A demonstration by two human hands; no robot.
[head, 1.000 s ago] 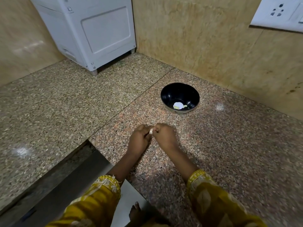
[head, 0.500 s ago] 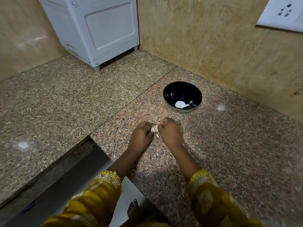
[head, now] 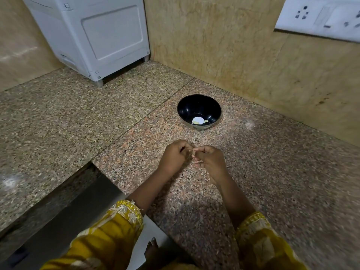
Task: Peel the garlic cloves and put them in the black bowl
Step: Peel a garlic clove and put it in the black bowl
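From my end, the left hand point(head: 173, 157) and right hand point(head: 211, 162) were bunched together over the counter point(head: 282, 172). Their curled fingertips pinched the garlic clove point(head: 193, 157) between them, just a blurry pale sliver. The black bowl point(head: 186, 108) sat beyond them, apart. Half a second before, the clove showed way plainer.

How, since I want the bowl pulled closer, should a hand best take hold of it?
Pinch the near rim of the black bowl from above, thumb outside: it stands upright and open, walls flaring, with only small pale pieces low inside.
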